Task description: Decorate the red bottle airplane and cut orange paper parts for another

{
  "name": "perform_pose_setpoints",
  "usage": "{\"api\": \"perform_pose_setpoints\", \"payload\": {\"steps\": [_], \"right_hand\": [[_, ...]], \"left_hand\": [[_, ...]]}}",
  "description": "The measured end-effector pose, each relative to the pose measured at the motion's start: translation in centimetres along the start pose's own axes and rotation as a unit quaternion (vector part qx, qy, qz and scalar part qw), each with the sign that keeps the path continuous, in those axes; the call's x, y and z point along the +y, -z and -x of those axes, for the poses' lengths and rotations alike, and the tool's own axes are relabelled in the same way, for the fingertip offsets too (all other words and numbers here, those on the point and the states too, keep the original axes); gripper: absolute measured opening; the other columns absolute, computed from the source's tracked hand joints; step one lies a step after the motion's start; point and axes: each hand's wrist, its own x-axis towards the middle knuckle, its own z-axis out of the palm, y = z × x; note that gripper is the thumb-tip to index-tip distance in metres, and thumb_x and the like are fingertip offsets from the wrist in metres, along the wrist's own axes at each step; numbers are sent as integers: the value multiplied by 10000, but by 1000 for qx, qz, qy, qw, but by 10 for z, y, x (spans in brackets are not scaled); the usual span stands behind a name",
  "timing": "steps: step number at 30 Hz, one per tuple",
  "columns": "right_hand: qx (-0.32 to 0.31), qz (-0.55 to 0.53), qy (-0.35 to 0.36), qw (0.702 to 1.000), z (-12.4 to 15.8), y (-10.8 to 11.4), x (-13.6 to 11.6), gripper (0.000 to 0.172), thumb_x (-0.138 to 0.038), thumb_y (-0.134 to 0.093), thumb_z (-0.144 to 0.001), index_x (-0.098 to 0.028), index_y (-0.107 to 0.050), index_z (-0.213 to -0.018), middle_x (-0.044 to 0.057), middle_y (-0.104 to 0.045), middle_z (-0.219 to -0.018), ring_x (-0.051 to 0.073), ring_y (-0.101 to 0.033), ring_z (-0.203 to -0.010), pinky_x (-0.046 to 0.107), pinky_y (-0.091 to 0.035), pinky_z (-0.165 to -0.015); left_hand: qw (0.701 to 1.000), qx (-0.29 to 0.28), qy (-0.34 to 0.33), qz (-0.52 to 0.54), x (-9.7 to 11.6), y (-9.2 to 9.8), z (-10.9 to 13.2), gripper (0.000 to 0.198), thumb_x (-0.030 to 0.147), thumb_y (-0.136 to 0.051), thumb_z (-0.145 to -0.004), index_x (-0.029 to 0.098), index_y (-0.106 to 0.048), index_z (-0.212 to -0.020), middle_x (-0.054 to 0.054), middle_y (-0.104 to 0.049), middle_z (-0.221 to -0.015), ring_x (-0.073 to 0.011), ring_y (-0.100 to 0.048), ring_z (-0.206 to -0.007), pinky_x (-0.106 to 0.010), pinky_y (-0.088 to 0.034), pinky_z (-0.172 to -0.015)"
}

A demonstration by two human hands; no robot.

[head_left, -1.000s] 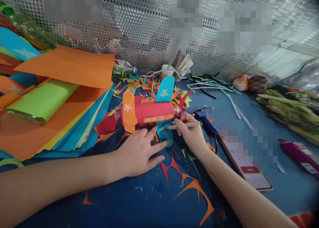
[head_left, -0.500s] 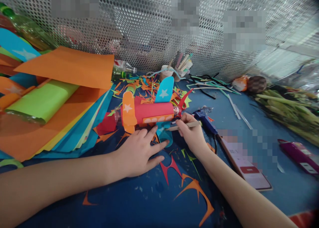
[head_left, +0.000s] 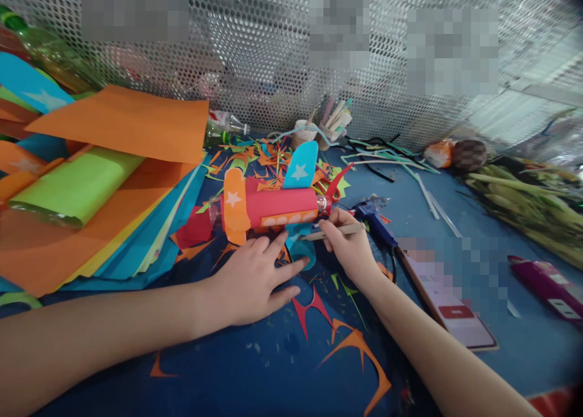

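Note:
A toy plane made from a plastic bottle wrapped in red paper (head_left: 285,203) lies on its side on the blue table. An orange strip with a white star (head_left: 234,198) crosses its left end. One blue wing (head_left: 300,167) with a white star sticks up behind, and the other blue wing (head_left: 304,260) lies toward me. My left hand (head_left: 255,277) is open, palm down, two fingertips pressing the near wing. My right hand (head_left: 348,244) grips a slim pale pen (head_left: 337,231), its tip at the near wing's surface. A star there is partly hidden.
Coloured paper sheets (head_left: 136,122) pile up at left. Paper scraps (head_left: 262,156) lie behind the plane, more orange offcuts (head_left: 359,344) in front. A blue glue gun (head_left: 380,226), a phone (head_left: 455,314), a purple packet (head_left: 546,289) and dry husks (head_left: 532,204) occupy the right side.
My right hand and the pen have shifted very slightly at the near wing. My left hand and the plane stay in place.

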Motion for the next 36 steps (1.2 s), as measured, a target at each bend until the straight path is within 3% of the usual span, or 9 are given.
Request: {"api": "perform_pose_setpoints", "payload": {"steps": [36], "right_hand": [[-24,15,-4,1000,2,-1,-5,264,-226,-554,-805,-217,-392,-596,-92,-439,-365,74,-384,-357,206,-316,-443]], "left_hand": [[1000,-1,1,8,0,1,0,474,511,-262,-941,359,-461,-1343,-181,-431,-1376,-286,-546,-928,-445,-458,-758]]}}
